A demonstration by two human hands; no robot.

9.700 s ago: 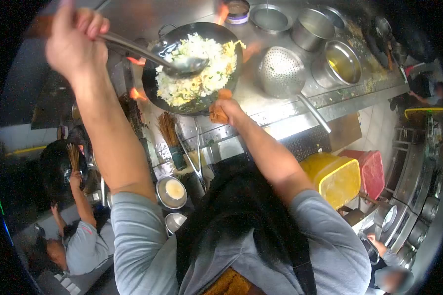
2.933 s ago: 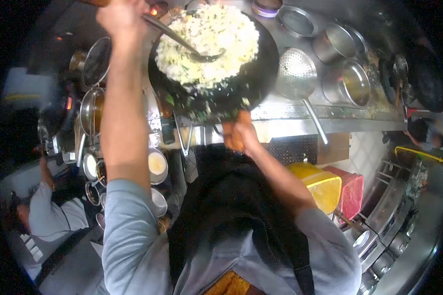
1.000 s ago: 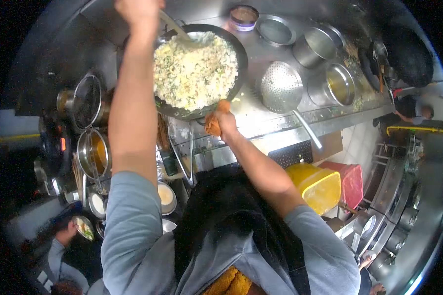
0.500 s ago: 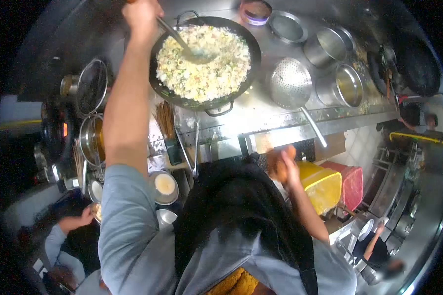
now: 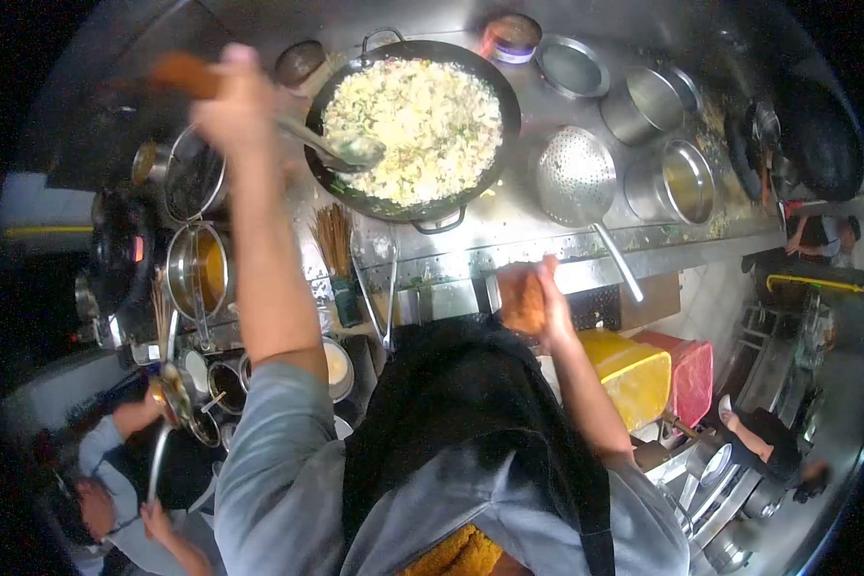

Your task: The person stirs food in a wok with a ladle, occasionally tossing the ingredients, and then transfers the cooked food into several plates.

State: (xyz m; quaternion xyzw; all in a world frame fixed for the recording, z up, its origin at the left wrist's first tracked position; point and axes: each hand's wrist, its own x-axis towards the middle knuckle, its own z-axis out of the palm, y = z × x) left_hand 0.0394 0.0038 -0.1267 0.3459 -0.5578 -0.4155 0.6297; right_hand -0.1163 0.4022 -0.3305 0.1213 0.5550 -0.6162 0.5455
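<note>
My left hand (image 5: 232, 104) is closed around the handle of a metal ladle (image 5: 355, 152) with a blurred wooden grip end. The ladle's bowl rests at the left side of a heap of fried rice (image 5: 422, 125), which is pale with yellow and green bits. The rice fills a black two-handled wok (image 5: 512, 115) on the steel counter. My right hand (image 5: 555, 312) is at the counter's front edge, fingers bent against an orange-brown, blocky thing (image 5: 521, 300) whose kind I cannot make out.
Right of the wok lie a perforated skimmer (image 5: 576, 173) and steel pots (image 5: 643, 104). Bamboo sticks (image 5: 332, 240) and tongs (image 5: 391, 288) stand in front. Yellow (image 5: 634, 374) and red (image 5: 682, 379) bins are below right. A co-worker (image 5: 130, 461) holds a ladle at lower left.
My left hand has moved left and down, drawing the ladle from the middle of the rice to its left side. My right hand has risen slightly. The co-worker's ladle has come into view.
</note>
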